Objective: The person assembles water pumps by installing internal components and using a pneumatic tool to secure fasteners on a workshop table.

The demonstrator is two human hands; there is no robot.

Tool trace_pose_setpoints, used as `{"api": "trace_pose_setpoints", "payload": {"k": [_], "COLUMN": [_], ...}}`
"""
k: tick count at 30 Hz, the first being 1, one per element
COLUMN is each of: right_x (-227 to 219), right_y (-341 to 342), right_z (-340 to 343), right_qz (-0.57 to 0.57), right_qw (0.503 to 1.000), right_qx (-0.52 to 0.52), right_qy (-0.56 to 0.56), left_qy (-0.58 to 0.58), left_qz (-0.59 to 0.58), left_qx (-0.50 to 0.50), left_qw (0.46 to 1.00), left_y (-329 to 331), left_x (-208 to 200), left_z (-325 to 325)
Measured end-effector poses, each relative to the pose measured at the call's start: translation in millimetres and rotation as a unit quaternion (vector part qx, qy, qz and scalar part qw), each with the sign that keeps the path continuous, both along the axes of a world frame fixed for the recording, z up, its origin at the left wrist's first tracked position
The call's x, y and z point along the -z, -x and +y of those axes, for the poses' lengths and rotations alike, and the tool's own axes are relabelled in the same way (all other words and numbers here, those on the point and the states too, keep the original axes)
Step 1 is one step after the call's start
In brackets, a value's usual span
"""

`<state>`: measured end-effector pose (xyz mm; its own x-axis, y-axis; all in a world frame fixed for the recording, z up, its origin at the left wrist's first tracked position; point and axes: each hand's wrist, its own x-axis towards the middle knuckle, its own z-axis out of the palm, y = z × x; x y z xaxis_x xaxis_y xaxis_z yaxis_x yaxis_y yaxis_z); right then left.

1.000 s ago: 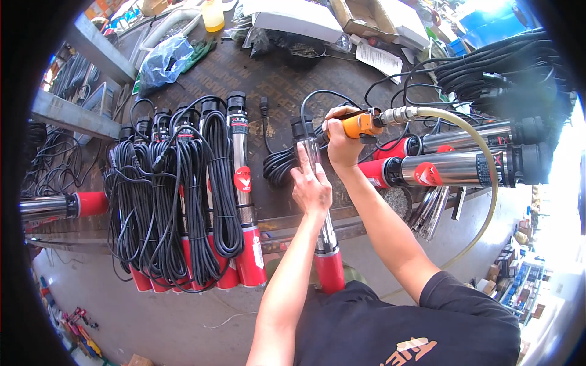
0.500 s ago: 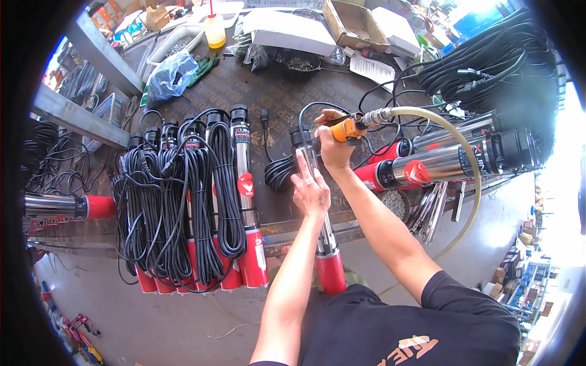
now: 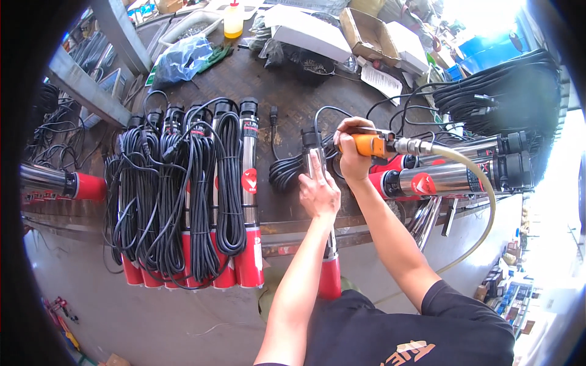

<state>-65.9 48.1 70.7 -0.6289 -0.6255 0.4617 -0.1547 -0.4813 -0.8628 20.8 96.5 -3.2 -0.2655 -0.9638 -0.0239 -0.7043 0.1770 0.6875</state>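
A slim submersible pump (image 3: 329, 245), steel with a red lower end and black top, lies under my left hand (image 3: 320, 194). That hand is closed round its steel body, the index finger stretched along it toward the black end. My right hand (image 3: 354, 160) grips an orange air tool (image 3: 370, 145), held to the right of the pump's top. A clear yellowish hose (image 3: 475, 166) runs from the tool's metal coupling. Beside the pump, on its left, lies a coiled black cable (image 3: 285, 173) with a plug. My right fingers partly hide the tool's front.
Several similar pumps (image 3: 249, 183) with bundled black cables (image 3: 229, 201) lie in a row at the left. More pumps (image 3: 452, 179) and a large cable heap (image 3: 497, 85) are at the right. Boxes (image 3: 369, 38) and a yellow-liquid bottle (image 3: 233, 23) stand at the back of the bench.
My right hand has drawn the air tool to the right, away from the pump's black top. My left hand stays on the pump; the whole view has shifted slightly.
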Motion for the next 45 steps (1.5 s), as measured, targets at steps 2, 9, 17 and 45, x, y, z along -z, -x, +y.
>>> {"api": "trace_pose_setpoints", "payload": {"k": [2, 9, 17, 45], "right_x": [1.5, 23.3, 23.9, 36.3], "right_y": [-5.1, 6.8, 7.6, 20.1], "right_z": [-5.4, -12.8, -13.9, -12.9], "right_qz": [0.006, -0.007, -0.005, 0.037], "right_qw": [0.999, 0.997, 0.997, 0.995], "right_qx": [0.015, 0.036, 0.022, -0.046], "right_qy": [-0.043, -0.071, -0.071, -0.078], "left_qy": [0.009, 0.025, -0.012, 0.019], "left_qz": [-0.014, -0.033, -0.027, -0.067], "left_qx": [0.0, -0.005, 0.003, -0.035], "left_qw": [1.0, 0.999, 1.0, 0.997], "left_y": [1.5, 5.5, 3.9, 15.1], "left_x": [2.6, -1.1, -7.3, -3.8], "left_z": [0.1, 0.3, 0.3, 8.7]}}
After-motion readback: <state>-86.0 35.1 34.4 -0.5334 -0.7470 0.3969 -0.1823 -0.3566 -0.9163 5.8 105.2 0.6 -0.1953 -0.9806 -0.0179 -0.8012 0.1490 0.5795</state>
